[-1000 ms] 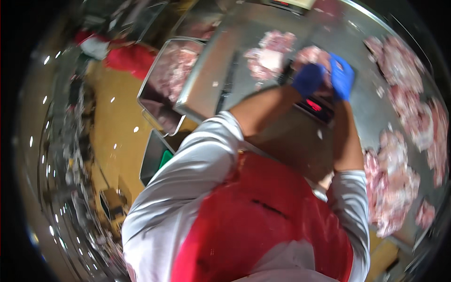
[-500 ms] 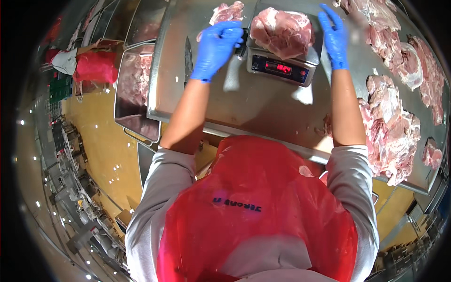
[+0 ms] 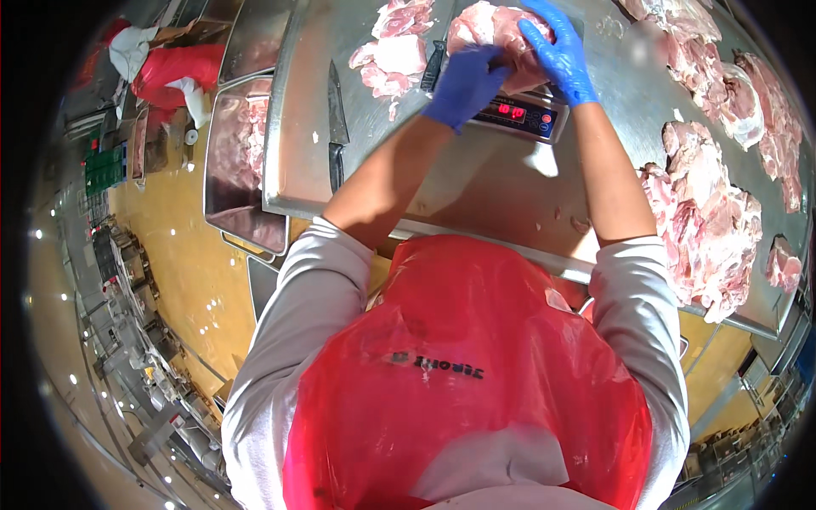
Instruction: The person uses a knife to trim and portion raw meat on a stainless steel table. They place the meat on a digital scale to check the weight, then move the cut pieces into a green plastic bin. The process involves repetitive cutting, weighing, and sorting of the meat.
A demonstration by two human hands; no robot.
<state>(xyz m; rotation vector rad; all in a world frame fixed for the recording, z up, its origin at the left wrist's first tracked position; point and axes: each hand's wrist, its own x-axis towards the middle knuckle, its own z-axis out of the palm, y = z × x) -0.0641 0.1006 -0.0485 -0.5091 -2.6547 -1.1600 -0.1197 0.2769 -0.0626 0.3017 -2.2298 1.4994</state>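
A large piece of raw meat (image 3: 476, 30) sits on a digital scale (image 3: 531, 119) with a lit red display. My left hand (image 3: 463, 85), in a blue glove, has its fingers curled against the meat's lower left side. My right hand (image 3: 557, 55), also gloved, grips the same piece from the upper right, fingers over its top and side. Left of the scale lie smaller meat pieces (image 3: 395, 59), a black-handled tool (image 3: 433, 64) partly covered by my left hand, and a knife (image 3: 337, 106) with a dark handle.
Meat slabs (image 3: 701, 229) lie along the right of the steel table (image 3: 306, 127), with more (image 3: 765, 110) along its far edge. A steel bin (image 3: 242, 221) of meat stands at the left. A co-worker (image 3: 153, 76) in a red apron stands beyond it; a green crate (image 3: 104, 170) is on the left.
Both hands were on the meat a second ago, apart either side of it half a second ago, and are back on it now. The co-worker has shifted slightly.
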